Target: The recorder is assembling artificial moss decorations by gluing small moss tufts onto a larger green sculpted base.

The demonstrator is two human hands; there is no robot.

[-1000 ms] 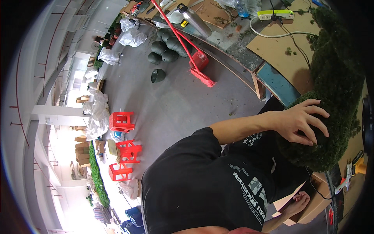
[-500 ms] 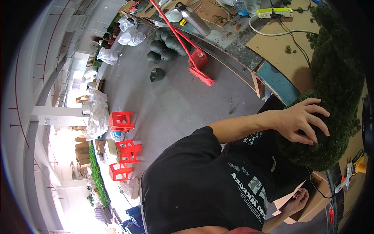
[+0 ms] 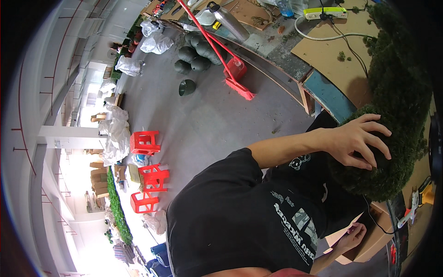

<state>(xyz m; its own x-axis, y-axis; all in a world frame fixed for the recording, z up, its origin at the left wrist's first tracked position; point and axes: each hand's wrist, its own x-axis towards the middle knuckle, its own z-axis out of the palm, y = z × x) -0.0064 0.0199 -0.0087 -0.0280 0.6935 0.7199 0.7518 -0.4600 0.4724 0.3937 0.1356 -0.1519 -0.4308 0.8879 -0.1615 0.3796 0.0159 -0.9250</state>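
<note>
My left hand (image 3: pixel 357 142) lies over a round ball of dark green artificial foliage (image 3: pixel 369 183), its bent fingers spread and gripping the surface. The ball overlaps the near edge of the worktable and hides part of my lap. Beyond it, a larger dark green mass of foliage (image 3: pixel 399 64) covers that end of the table. Lower down, beside an open cardboard box (image 3: pixel 367 249), my right hand (image 3: pixel 354 235) has its fingers curled together. Something small and dark shows at those fingers, but I cannot make out what it is.
Yellow-handled pliers (image 3: pixel 422 196) and a black cable (image 3: pixel 376 219) lie near the foliage. A power strip (image 3: pixel 325 14) and a metal bottle (image 3: pixel 228 21) are on the table. A red broom (image 3: pixel 237 87), dark green bowl shapes (image 3: pixel 187 87) and red stools (image 3: pixel 153 177) stand on the floor.
</note>
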